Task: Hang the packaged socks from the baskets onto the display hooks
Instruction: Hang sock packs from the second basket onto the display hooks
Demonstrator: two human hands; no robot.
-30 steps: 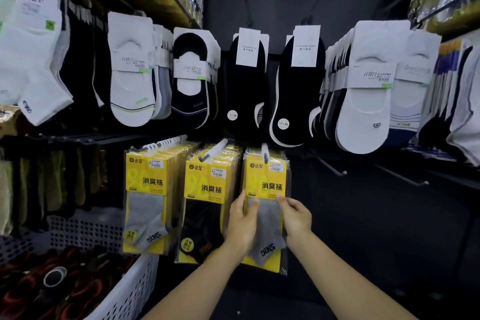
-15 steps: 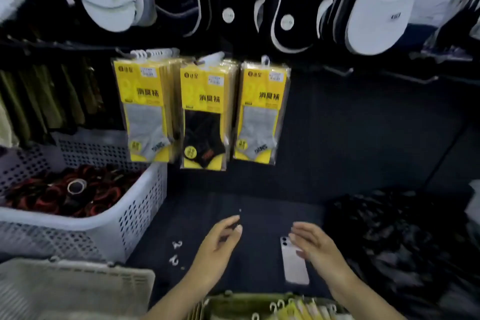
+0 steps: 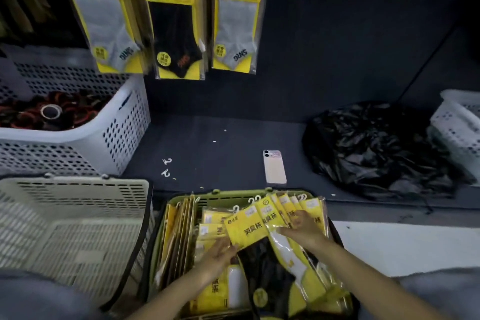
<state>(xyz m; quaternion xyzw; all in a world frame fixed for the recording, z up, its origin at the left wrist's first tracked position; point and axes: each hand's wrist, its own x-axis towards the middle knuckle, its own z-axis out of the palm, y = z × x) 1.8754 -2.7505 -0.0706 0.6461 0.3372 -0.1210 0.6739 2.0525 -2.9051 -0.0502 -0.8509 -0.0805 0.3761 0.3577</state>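
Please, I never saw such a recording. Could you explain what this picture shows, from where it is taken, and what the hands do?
No machine here: a person works with bare hands, and one camera on the head looks down. The left hand touches the edge of a fan of yellow sock packs over the green basket; the right hand rests on the fan. Blur hides whether the left one grips. On the dark shelf lie a phone, two small white hooks and a black bag. More hanging packs show above.
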